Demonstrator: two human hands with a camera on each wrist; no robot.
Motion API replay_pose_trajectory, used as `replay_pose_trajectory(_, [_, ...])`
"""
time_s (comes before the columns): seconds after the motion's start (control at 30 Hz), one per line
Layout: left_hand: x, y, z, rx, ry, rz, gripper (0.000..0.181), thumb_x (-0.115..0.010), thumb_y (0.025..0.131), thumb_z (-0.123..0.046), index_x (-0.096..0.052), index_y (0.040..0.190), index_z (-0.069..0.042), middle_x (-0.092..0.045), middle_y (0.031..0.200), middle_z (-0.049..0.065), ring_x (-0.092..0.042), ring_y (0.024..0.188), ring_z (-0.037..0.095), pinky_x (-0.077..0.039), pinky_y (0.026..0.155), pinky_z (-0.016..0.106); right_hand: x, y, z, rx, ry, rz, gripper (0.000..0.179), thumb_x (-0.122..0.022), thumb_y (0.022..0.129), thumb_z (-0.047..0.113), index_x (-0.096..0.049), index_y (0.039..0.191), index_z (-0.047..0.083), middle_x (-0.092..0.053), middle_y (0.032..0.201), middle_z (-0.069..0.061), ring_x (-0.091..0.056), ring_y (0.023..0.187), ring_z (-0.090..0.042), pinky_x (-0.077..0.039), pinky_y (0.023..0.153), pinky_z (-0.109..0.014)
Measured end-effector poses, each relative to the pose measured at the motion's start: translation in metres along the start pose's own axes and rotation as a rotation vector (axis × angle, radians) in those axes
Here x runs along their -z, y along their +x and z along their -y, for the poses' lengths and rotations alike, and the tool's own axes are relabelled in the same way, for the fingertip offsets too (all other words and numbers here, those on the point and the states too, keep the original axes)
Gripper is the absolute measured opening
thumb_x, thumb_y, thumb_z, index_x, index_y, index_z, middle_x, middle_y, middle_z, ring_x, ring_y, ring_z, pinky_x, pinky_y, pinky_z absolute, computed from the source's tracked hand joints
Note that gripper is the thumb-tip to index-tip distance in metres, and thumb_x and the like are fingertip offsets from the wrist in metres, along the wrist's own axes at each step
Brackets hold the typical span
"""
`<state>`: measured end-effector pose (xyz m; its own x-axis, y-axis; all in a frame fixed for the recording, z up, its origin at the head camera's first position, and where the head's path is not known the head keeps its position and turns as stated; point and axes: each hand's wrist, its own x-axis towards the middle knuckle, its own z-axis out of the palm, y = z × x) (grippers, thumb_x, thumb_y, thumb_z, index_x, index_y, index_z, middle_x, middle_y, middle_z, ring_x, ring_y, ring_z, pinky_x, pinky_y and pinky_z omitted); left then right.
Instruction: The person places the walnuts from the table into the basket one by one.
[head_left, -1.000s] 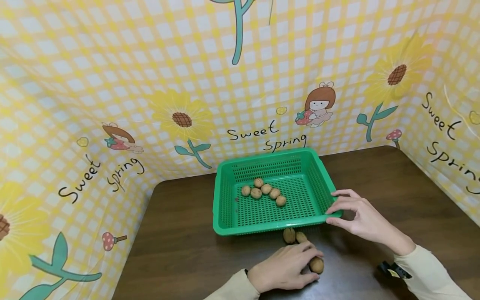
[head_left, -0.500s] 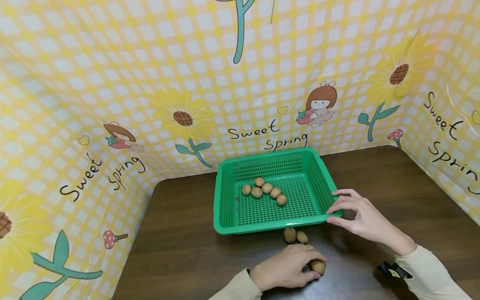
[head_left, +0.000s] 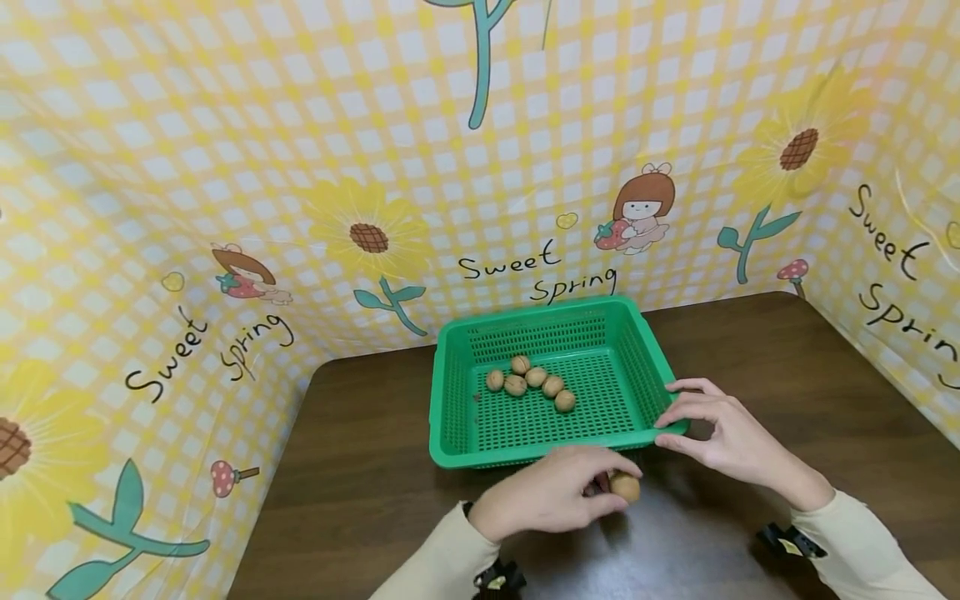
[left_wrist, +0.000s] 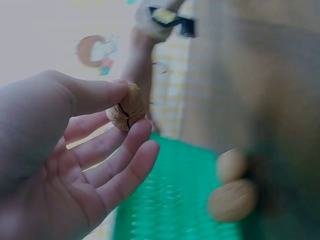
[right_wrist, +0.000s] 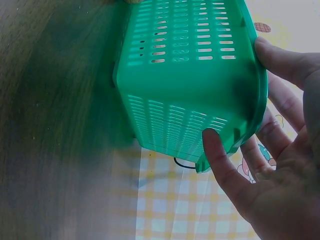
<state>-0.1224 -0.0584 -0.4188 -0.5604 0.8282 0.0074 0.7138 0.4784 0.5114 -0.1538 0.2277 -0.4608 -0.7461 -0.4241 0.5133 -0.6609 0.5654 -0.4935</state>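
Note:
My left hand (head_left: pixel 558 492) pinches a walnut (left_wrist: pixel 129 107) between thumb and fingertips, just in front of the basket's near rim. A dark seam shows on its shell in the left wrist view. Two more walnuts (left_wrist: pixel 232 201) lie on the table beside the basket in that view; from the head they are mostly hidden behind the left hand. My right hand (head_left: pixel 727 437) holds the near right corner of the green plastic basket (head_left: pixel 487 460), with the thumb on the rim (right_wrist: pixel 260 95) and the fingers spread around the corner. Several walnuts (head_left: pixel 536 377) lie inside, towards the basket's left.
The basket stands on a dark brown wooden table (head_left: pixel 360 492), near its back edge. A yellow checked cloth (head_left: pixel 465 192) with printed flowers and lettering rises behind the table and at both sides. A small dark fragment (head_left: pixel 476 398) lies on the basket floor.
My left hand has lifted the walnut from the table and moved it forward and slightly left, towards the basket. My right hand has stayed at the basket's corner.

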Motion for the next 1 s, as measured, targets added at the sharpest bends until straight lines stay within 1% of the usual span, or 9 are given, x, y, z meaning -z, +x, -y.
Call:
replay_pose_trajectory(0.1, [0.024, 0.001, 0.003, 0.043, -0.076, -0.023, 0.038, -0.066, 0.108, -0.026, -0.065, 0.145, -0.016, -0.073, 0.123, -0.005, -0.063, 0.095, -0.009, -0.052, 0.084, 0.01, 0.0, 0.0, 0.0, 0.0, 0.007, -0.002, 0.037, -0.096, 0.078, 0.014, -0.079, 0.093, 0.043, -0.078, 0.103, 0.014, -0.052, 0.129, -0.002, -0.055, 0.088, -0.043])
replay_pose_trajectory(0.2, [0.046, 0.002, 0.01, 0.088, -0.129, -0.054, 0.041, -0.065, 0.109, -0.025, -0.062, 0.148, -0.018, -0.071, 0.134, -0.003, -0.066, 0.102, -0.004, -0.055, 0.088, 0.014, 0.0, -0.001, -0.001, -0.006, 0.026, 0.003, 0.036, -0.096, 0.078, 0.014, -0.079, 0.093, 0.043, -0.078, 0.103, 0.015, -0.051, 0.129, -0.002, -0.053, 0.089, -0.048])
replay_pose_trajectory(0.27, [0.06, 0.002, 0.017, 0.129, -0.156, -0.084, 0.041, -0.065, 0.109, -0.025, -0.061, 0.15, -0.02, -0.069, 0.137, -0.004, -0.066, 0.106, 0.0, -0.056, 0.09, 0.018, -0.001, -0.001, -0.001, -0.01, 0.035, 0.008, 0.036, -0.095, 0.078, 0.014, -0.079, 0.093, 0.043, -0.078, 0.102, 0.016, -0.051, 0.129, -0.002, -0.052, 0.09, -0.052])
replay_pose_trajectory(0.43, [0.089, 0.005, 0.039, 0.231, -0.182, -0.18, 0.04, -0.067, 0.108, -0.026, -0.063, 0.148, -0.025, -0.07, 0.132, -0.004, -0.067, 0.107, 0.008, -0.059, 0.088, 0.028, 0.0, -0.001, -0.001, -0.017, 0.055, 0.009, 0.035, -0.095, 0.079, 0.014, -0.079, 0.093, 0.041, -0.079, 0.103, 0.01, -0.05, 0.129, -0.002, -0.049, 0.092, -0.059])
replay_pose_trajectory(0.53, [0.102, 0.009, 0.056, 0.27, -0.17, -0.212, 0.039, -0.066, 0.108, -0.028, -0.063, 0.148, -0.025, -0.07, 0.132, -0.002, -0.067, 0.109, 0.012, -0.059, 0.085, 0.033, 0.0, -0.001, -0.002, -0.015, 0.045, 0.005, 0.035, -0.095, 0.079, 0.014, -0.079, 0.093, 0.042, -0.078, 0.103, 0.012, -0.051, 0.13, -0.002, -0.05, 0.092, -0.056])
replay_pose_trajectory(0.63, [0.111, 0.013, 0.074, 0.31, -0.155, -0.228, 0.04, -0.064, 0.109, -0.031, -0.062, 0.148, -0.024, -0.069, 0.136, 0.0, -0.067, 0.112, 0.016, -0.058, 0.083, 0.037, 0.0, -0.001, -0.002, -0.011, 0.031, 0.0, 0.035, -0.095, 0.078, 0.014, -0.079, 0.093, 0.042, -0.078, 0.102, 0.015, -0.051, 0.13, -0.002, -0.051, 0.091, -0.052])
replay_pose_trajectory(0.73, [0.117, 0.017, 0.092, 0.356, -0.151, -0.234, 0.04, -0.063, 0.11, -0.031, -0.063, 0.149, -0.023, -0.068, 0.141, 0.0, -0.067, 0.115, 0.018, -0.058, 0.088, 0.039, 0.0, -0.001, -0.002, -0.009, 0.027, -0.001, 0.035, -0.095, 0.079, 0.014, -0.079, 0.093, 0.042, -0.077, 0.101, 0.019, -0.051, 0.13, -0.003, -0.053, 0.091, -0.049])
replay_pose_trajectory(0.87, [0.117, 0.019, 0.114, 0.437, -0.172, -0.239, 0.038, -0.064, 0.109, -0.029, -0.065, 0.147, -0.024, -0.066, 0.145, 0.001, -0.067, 0.118, 0.022, -0.058, 0.094, 0.043, -0.001, -0.001, -0.002, -0.006, 0.029, 0.004, 0.034, -0.095, 0.08, 0.015, -0.079, 0.094, 0.042, -0.076, 0.101, 0.021, -0.051, 0.13, -0.003, -0.054, 0.089, -0.045])
replay_pose_trajectory(1.0, [0.112, 0.022, 0.136, 0.495, -0.182, -0.243, 0.039, -0.064, 0.109, -0.029, -0.065, 0.147, -0.02, -0.064, 0.147, 0.004, -0.066, 0.12, 0.026, -0.057, 0.096, 0.046, -0.001, -0.001, -0.002, -0.002, 0.026, 0.001, 0.035, -0.095, 0.08, 0.015, -0.079, 0.094, 0.043, -0.078, 0.103, 0.015, -0.051, 0.13, -0.002, -0.054, 0.086, -0.039])
